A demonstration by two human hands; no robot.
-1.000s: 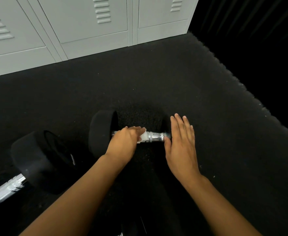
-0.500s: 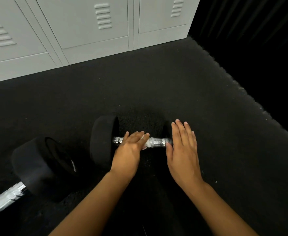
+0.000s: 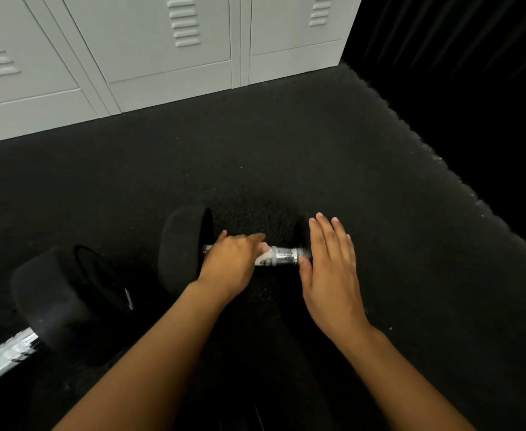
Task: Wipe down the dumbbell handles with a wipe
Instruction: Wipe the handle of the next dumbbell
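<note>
Grey lockers [image 3: 149, 51] stand along the far edge of the black floor [image 3: 286, 157]. A dumbbell [image 3: 184, 247] lies crosswise on the floor in front of the person; a second dumbbell [image 3: 62, 300] lies to its left. The right hand [image 3: 333, 272] rests flat, fingers straight, on the near dumbbell's right head. The left hand [image 3: 233, 262] curls over the handle [image 3: 283, 256], pressing a white wipe [image 3: 263, 256] against it.

Dumbbell [image 3: 184, 250] on mat [image 3: 286, 157], second dumbbell [image 3: 59, 303] left, lockers [image 3: 149, 48] behind
</note>
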